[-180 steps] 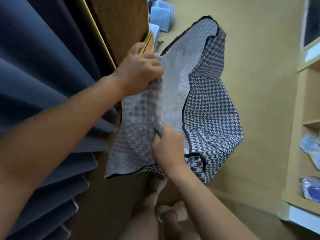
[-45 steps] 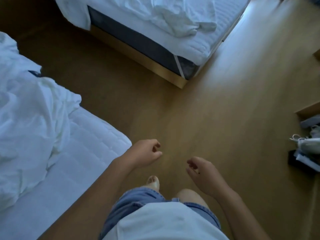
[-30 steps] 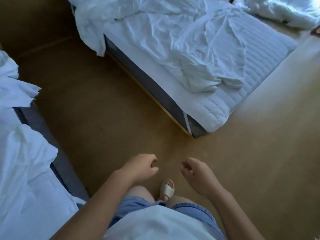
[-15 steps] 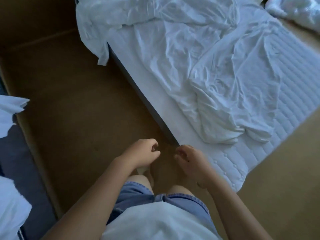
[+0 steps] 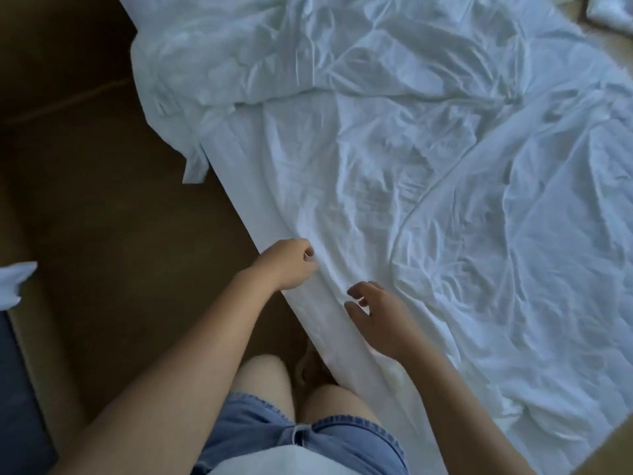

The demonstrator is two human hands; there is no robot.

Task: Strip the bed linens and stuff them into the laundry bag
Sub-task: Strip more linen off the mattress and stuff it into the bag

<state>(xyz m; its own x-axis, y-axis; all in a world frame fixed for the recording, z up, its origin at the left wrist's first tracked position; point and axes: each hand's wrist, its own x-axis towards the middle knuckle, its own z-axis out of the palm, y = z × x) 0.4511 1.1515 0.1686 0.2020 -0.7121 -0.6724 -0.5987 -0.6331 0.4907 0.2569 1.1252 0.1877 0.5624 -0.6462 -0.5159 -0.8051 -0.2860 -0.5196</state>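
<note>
A white sheet (image 5: pixel 359 186) lies crumpled over the bed (image 5: pixel 346 351), covering it from the left edge across to the right, with deep creases running through its middle. A looser white layer (image 5: pixel 534 241) is folded over it on the right half, its border curving from the far side down toward the near edge. At the far left corner a thicker white bundle (image 5: pixel 239 60) is heaped up, and one flap of it hangs over the left edge toward the floor (image 5: pixel 102 217). The left grip (image 5: pixel 289 265) sits right at the bed's left edge, touching the sheet where it turns down over the side; its fingers are curled in toward the thumb, but whether any cloth is caught between them cannot be told. The right grip (image 5: pixel 380 320) is just beside it, farther in from the edge and nearer the person, held over the sheet with its fingers spread and relaxed, grasping nothing. Both forearms reach in from the near side. Below them are bare knees and denim shorts (image 5: pixel 308 440), close against the left edge of the bed. Across the brown floor, at the picture's left border, a bit of white cloth (image 5: pixel 13 282) shows above a dark blue surface (image 5: pixel 17 389). More white fabric (image 5: pixel 611 10) lies beyond the bed's far right side.
</note>
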